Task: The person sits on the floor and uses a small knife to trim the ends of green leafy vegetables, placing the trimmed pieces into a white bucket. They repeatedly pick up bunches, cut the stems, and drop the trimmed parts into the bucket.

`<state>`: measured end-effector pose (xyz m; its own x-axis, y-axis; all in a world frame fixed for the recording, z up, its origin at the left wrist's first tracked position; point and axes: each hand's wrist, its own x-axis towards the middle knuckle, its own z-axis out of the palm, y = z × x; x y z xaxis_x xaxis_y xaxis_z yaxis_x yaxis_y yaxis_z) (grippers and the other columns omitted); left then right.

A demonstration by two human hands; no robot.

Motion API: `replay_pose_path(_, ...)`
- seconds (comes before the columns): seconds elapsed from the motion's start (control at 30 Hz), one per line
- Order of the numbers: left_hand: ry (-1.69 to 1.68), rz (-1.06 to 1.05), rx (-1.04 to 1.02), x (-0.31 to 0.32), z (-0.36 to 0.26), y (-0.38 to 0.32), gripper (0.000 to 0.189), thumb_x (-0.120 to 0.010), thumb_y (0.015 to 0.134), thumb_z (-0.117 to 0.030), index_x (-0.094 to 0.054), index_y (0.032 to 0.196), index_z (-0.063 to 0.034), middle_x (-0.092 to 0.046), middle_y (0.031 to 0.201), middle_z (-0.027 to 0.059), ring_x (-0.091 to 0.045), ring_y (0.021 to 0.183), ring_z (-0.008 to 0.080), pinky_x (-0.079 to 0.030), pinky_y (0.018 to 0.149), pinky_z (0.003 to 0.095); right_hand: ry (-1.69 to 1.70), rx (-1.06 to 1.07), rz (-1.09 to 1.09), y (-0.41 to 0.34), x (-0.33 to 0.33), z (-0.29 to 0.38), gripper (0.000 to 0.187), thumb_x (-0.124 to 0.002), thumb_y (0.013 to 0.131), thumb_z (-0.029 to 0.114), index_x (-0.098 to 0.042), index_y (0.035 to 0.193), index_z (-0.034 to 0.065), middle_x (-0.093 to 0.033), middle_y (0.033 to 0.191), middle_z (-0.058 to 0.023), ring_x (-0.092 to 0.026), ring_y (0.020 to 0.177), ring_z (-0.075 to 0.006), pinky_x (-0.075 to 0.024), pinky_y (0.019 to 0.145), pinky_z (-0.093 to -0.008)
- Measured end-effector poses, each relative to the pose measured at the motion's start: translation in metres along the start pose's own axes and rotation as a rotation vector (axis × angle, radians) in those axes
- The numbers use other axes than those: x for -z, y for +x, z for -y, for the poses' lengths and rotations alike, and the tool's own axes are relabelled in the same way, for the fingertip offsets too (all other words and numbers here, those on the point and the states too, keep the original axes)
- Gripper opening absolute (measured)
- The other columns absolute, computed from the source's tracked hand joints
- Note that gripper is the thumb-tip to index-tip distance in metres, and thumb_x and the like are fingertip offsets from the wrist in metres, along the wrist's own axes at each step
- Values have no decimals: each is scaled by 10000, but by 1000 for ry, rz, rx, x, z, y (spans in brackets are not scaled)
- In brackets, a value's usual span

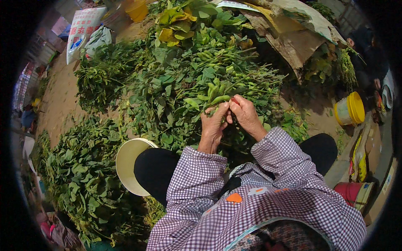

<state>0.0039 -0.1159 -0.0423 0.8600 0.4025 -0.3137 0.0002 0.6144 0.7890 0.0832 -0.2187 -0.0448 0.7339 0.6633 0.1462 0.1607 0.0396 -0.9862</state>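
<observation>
My left hand (215,120) grips a leafy bean stalk, probably soybean, whose plump green pods (213,90) stick out beyond the fingers. Close beside it, my right hand (246,113) has thumb and forefinger pinched at the end of one long pod (220,99). A small red patch shows at those fingertips; what it is I cannot tell. Both hands are above a broad heap of cut bean plants (176,91), with pods and bare stems facing me. By my left knee a cream-coloured bucket (127,168) leans, its inside only partly visible.
Another pile of bean plants (84,175) lies at left. A yellow bucket (350,108) and a red bucket (348,193) are at right. Torn sacking (292,40) covers plants at the far right. A printed white sack (83,28) and a yellow tub (136,11) stand at the back.
</observation>
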Motion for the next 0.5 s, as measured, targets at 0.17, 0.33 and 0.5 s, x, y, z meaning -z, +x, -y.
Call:
replay_pose_path(0.17, 3, 34, -42, 4, 1, 4, 145, -636, 801, -114, -596, 902, -17, -610, 701, 26, -560, 544, 96, -431, 476, 189, 269, -311, 112, 4, 6, 10, 206, -454, 922, 233, -507, 887, 38, -543, 652, -17, -480, 482, -55, -344, 419, -192)
replay_pose_path(0.33, -138, 21, -7, 2, 5, 7, 137, -618, 826, -72, -590, 954, -32, -618, 756, 40, -561, 559, 102, -393, 440, 181, 451, -476, 101, 11, 12, 21, 180, -449, 947, 234, -506, 975, 66, -489, 638, 48, -307, 415, 2, -228, 368, -162)
replay_pose_path(0.5, -210, -105, -16, -2, 12, 8, 129, -623, 826, -54, -580, 947, -44, -615, 772, 48, -548, 569, 101, -356, 408, 183, 441, -420, 60, 7, 9, 11, 181, -491, 950, 248, -498, 912, 71, -441, 628, 72, -310, 446, 2, -242, 389, -163)
